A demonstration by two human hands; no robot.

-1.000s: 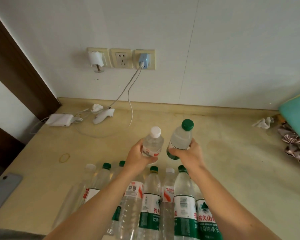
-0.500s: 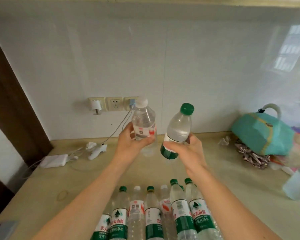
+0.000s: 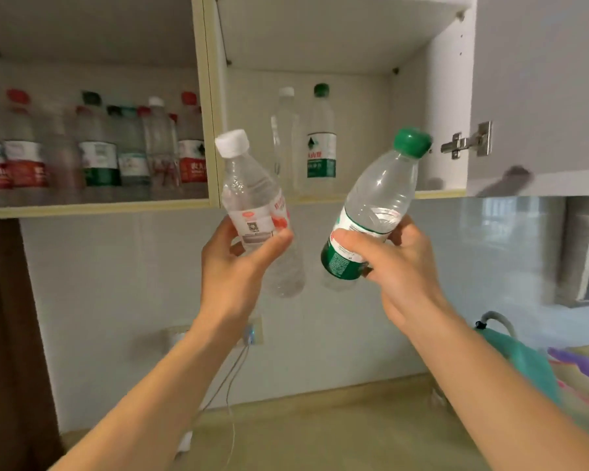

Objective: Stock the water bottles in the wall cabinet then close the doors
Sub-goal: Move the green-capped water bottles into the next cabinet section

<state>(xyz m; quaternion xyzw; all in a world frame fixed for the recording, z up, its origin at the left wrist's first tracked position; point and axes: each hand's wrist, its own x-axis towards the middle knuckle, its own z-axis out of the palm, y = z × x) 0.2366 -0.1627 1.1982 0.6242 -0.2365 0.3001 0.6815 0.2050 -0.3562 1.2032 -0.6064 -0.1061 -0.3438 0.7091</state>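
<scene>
Below wall cabinet (image 3: 215,107) — left hand (image 3: 233,266) grips white-capped bottle (image 3: 252,198) | right hand (image 3: 398,263) grips green-capped bottle (image 3: 371,205)

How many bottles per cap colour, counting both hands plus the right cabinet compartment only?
White caps: 2 (white-capped bottle in left hand, white-capped shelf bottle)
Green caps: 2 (green-capped bottle in right hand, green-capped shelf bottle)
Total: 4

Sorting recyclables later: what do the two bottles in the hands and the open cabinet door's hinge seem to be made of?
White-capped bottle in the left hand: clear, glossy thin plastic, judging by its see-through ribbed wall; opaque plastic cap, printed label.
Green-capped bottle in the right hand: the same clear plastic, with a green label band.
Hinge: likely steel, given its bright silvery sheen.
</scene>
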